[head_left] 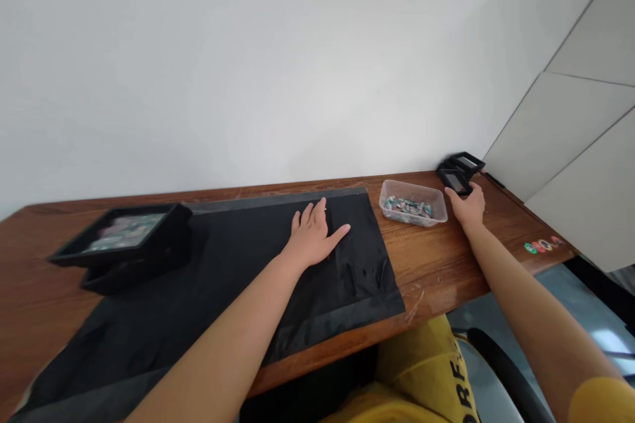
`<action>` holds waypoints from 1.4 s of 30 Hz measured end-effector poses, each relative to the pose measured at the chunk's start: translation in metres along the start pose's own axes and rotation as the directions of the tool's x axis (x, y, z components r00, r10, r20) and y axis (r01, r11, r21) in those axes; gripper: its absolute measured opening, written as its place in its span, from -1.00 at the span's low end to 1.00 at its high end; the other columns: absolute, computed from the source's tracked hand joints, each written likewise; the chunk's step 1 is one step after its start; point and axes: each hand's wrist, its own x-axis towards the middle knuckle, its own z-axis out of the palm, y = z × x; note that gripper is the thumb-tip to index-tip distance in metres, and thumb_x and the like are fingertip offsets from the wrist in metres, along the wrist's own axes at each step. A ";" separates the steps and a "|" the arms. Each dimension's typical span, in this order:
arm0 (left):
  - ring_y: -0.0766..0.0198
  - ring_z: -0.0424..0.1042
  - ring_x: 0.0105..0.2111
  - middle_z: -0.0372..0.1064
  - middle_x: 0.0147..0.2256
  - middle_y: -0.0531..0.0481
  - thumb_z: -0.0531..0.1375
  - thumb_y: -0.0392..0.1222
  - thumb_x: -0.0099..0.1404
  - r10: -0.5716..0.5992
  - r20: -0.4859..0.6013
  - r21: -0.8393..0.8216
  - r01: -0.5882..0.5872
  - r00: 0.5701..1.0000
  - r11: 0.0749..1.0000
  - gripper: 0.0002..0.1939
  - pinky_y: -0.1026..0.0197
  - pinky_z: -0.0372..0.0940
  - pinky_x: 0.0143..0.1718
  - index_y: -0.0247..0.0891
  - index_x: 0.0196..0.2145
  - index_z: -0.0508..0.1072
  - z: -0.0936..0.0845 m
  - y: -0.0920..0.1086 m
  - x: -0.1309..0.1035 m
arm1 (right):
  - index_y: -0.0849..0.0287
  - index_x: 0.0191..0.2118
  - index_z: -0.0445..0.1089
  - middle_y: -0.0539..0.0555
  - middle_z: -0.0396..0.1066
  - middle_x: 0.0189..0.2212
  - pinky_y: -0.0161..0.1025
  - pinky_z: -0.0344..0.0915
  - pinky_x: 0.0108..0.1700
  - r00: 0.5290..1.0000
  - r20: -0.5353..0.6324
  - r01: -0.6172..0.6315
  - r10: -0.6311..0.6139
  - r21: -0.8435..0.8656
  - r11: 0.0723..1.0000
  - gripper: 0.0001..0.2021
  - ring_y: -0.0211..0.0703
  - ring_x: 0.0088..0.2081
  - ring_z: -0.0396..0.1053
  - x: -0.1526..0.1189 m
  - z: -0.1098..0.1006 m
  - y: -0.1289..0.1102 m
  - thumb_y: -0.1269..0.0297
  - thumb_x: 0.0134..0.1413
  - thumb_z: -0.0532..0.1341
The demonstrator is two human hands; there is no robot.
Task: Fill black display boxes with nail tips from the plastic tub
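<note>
My left hand [310, 236] lies on a black plastic sheet [243, 238], its fingers spread and nothing held. Far to the right, my right hand [468, 203] grips the edge of a small black frame [454, 180], thumb at its near side; some of the fingers are hidden. That frame rests against another black frame [467, 160] by the wall. Between my hands stands a clear plastic tub [414, 190] with many small blue-green and pale pieces [409, 207] in it.
At the left, large black frames [124, 231] sit stacked on the sheet, the upper one showing a pale patterned panel. A white wall [297, 66] borders the wooden table [426, 264] at the back. Round stickers [544, 245] mark its right end, beside white cabinet panels [585, 145].
</note>
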 end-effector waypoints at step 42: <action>-0.11 0.56 0.07 0.60 -0.02 -0.16 0.46 0.08 0.17 0.124 -0.061 -0.998 -0.058 0.990 -0.027 -0.47 -0.14 0.41 0.12 -0.22 0.02 0.56 -0.058 -0.032 0.002 | 0.06 0.04 0.30 0.16 0.45 0.07 0.00 0.48 0.03 0.563 0.733 -0.295 -0.381 0.609 0.736 -0.21 -0.08 -0.10 0.47 -0.187 0.069 -0.197 -0.21 -0.25 0.56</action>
